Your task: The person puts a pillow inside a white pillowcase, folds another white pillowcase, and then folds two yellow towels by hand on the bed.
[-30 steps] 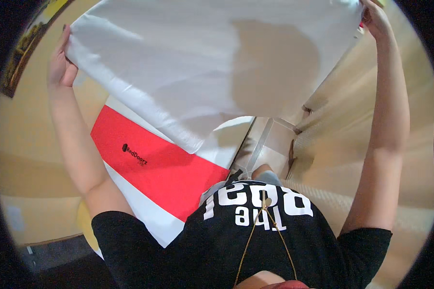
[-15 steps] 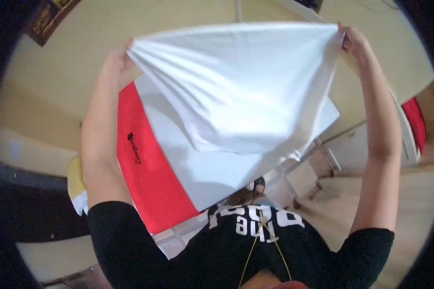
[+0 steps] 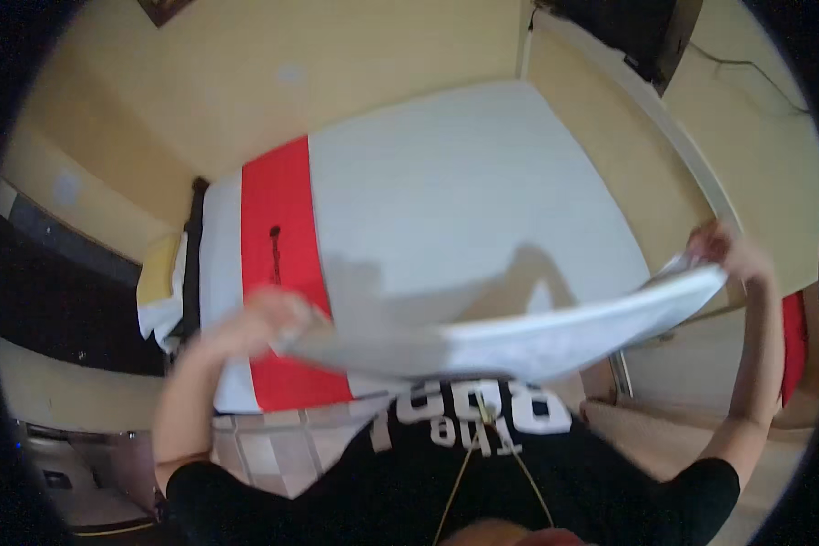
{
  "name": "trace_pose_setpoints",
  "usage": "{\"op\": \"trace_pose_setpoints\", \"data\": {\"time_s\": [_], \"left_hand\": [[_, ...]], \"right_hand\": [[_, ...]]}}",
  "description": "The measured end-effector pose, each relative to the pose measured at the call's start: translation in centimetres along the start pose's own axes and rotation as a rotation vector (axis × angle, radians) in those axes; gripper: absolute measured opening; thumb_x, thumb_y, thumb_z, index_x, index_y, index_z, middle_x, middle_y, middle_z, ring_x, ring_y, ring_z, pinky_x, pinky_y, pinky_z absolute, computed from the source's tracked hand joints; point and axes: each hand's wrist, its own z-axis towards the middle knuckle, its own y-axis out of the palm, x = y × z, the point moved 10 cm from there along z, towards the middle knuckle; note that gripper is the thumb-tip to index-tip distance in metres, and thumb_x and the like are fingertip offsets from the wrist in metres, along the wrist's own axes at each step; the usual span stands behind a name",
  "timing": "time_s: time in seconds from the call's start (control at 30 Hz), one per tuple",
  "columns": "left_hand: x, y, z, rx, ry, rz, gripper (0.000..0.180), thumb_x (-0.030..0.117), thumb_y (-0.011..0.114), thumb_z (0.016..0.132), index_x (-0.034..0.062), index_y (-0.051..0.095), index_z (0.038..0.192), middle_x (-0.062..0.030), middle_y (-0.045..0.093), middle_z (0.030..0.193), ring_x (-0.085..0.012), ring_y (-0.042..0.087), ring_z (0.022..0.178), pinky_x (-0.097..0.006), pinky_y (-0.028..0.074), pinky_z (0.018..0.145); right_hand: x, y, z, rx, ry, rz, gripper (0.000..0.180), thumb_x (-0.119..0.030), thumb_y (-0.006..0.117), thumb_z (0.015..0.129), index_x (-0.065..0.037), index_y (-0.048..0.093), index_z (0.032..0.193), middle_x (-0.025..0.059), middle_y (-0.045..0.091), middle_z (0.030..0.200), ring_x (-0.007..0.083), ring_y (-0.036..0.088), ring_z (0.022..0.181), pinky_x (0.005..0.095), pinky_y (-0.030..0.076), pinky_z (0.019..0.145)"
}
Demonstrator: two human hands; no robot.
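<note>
A white cloth is stretched between my two hands, in front of my chest and above the near edge of the bed. My left hand, blurred by motion, is closed on one corner of it. At the other end, my right hand grips the opposite corner, held higher and farther out. The cloth sags slightly in the middle, and I see it mostly edge-on. Beyond it lies the bed's white sheet, with a red runner across its left part.
Left of the bed are a yellow and white cushion-like bundle and a dark panel. Tiled floor shows at the near left. A wall borders the far side. Something red stands at the right.
Both hands have come down and nearer to me with the cloth. It hung spread out high before; now it is lower and edge-on, and more of the bed shows.
</note>
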Motion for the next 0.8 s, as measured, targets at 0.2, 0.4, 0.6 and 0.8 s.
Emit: {"op": "trace_pose_setpoints", "data": {"time_s": [0.2, 0.4, 0.6, 0.8], "left_hand": [[1.7, -23.4, -2.5, 1.039, 0.019, -0.807, 0.028, 0.027, 0.052, 0.087, 0.0018, 0.058, 0.098, -0.0069, 0.06, 0.096, -0.0164, 0.057, 0.086, -0.028, 0.044, 0.082], [-5.8, -33.8, -0.4, 1.171, -0.164, -0.737, 0.023, 0.03, 0.057, 0.084, 0.0089, 0.06, 0.092, -0.0023, 0.061, 0.093, -0.0119, 0.057, 0.085, -0.029, 0.049, 0.074], [-4.7, -42.3, -3.1, 1.472, -0.122, -0.688, 0.028, 0.037, 0.063, 0.08, 0.0121, 0.059, 0.091, -0.0001, 0.059, 0.087, -0.0133, 0.056, 0.08, -0.034, 0.048, 0.075], [-1.9, -45.5, -6.6, 1.485, -0.287, -0.309, 0.028, 0.037, 0.062, 0.08, 0.0118, 0.059, 0.09, -0.0011, 0.059, 0.089, -0.0139, 0.056, 0.084, -0.032, 0.048, 0.076]], "right_hand": [[-9.7, -17.9, 2.4, 0.782, -0.213, 0.535, 0.034, -0.031, 0.051, 0.087, 0.0, 0.058, 0.098, 0.0054, 0.061, 0.085, 0.013, 0.055, 0.068, 0.0282, 0.047, 0.066], [-9.5, -19.7, 14.9, 0.779, -0.119, 0.685, 0.037, -0.029, 0.055, 0.085, 0.0, 0.057, 0.108, 0.0102, 0.06, 0.101, 0.0179, 0.056, 0.09, 0.0303, 0.044, 0.081], [-12.8, -21.7, 17.6, 0.884, -0.365, 0.91, 0.035, -0.033, 0.058, 0.084, -0.005, 0.056, 0.105, 0.0044, 0.058, 0.095, 0.0187, 0.054, 0.088, 0.0356, 0.042, 0.081], [-11.6, -19.7, 18.6, 0.647, -0.214, 0.607, 0.044, -0.026, 0.059, 0.083, 0.0, 0.049, 0.117, 0.0095, 0.054, 0.106, 0.0194, 0.048, 0.104, 0.036, 0.039, 0.091]]}}
